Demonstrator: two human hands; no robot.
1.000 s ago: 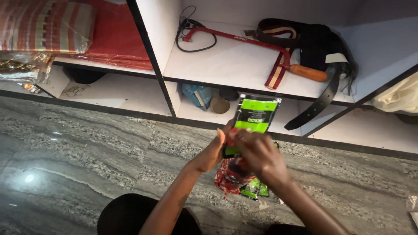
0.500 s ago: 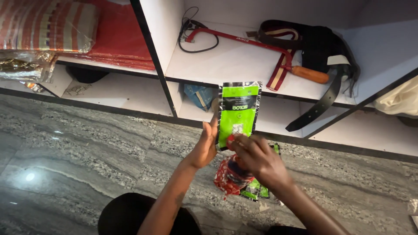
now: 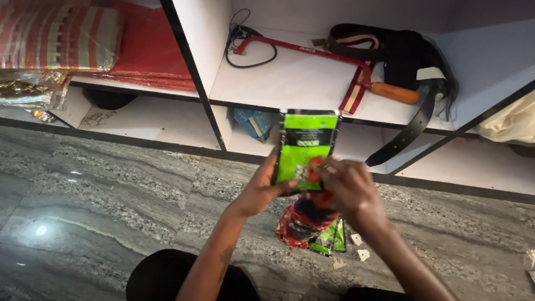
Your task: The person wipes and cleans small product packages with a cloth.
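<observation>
At frame centre our left hand (image 3: 259, 192) clamps the green pouch (image 3: 305, 147) upright by its edge, steadying it while our right hand (image 3: 348, 189) pinches its front; 1 hacksaw (image 3: 312, 53) lies shelved above

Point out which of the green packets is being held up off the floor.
The upright green foil packet, gripped between left hand and right hand before the white shelf. The other green packets lie on the grey stone floor.

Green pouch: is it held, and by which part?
Yes. The left hand grips the green pouch at its lower left edge; the right hand pinches its lower right.
</observation>
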